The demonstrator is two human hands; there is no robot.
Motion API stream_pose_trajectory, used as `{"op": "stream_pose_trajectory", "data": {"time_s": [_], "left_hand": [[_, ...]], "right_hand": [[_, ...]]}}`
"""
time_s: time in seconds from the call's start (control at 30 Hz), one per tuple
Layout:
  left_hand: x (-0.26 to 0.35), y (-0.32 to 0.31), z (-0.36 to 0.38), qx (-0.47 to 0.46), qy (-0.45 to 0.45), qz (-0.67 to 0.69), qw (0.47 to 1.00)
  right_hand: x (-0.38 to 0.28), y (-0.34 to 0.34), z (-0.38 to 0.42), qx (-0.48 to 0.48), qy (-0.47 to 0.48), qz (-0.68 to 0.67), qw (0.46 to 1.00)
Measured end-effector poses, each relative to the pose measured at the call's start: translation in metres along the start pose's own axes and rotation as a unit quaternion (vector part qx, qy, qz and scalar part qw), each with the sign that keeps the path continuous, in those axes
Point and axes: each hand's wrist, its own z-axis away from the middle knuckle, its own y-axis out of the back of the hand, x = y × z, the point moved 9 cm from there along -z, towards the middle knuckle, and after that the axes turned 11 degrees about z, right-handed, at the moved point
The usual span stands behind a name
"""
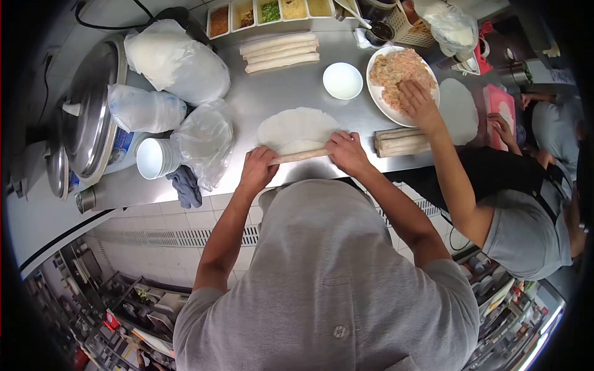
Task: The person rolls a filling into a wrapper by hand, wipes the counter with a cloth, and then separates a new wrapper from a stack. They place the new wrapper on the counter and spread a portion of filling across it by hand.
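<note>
A thin, round, whitish wrapper sheet (298,127) lies on the steel counter in front of me. Its near edge is turned up into a slim roll (301,156). At the roll's left end, my left hand (258,168) has its fingers closed on it. My right hand (348,153) grips the right end in the same way. Whatever the roll may contain is hidden. Beyond the sheet, several finished-looking rolls (280,52) lie side by side. A white bowl (343,81) stands to their right.
A co-worker's hand (417,102) reaches into minced filling (396,69) on a white plate (375,102). More rolls (401,143) and another wrapper (456,111) lie at right. Plastic bags (204,139) and stacked cups (154,158) stand left. Topping containers (270,12) line the back.
</note>
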Motion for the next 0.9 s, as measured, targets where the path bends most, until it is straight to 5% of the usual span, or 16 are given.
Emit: {"op": "stream_pose_trajectory", "data": {"time_s": [0.3,0.47,0.9], "left_hand": [[0.014,0.010,0.001,0.029,-0.001,0.008,1.000],[0.010,-0.007,-0.002,-0.013,-0.005,0.004,1.000],[0.006,0.002,0.003,0.010,-0.020,0.014,1.000]], "right_hand": [[0.029,0.027,0.015,0.044,-0.068,-0.098,0.992],[-0.003,0.013,0.001,0.009,0.013,-0.101,0.995],[0.005,0.011,0.006,0.013,-0.004,-0.081,0.997]]}}
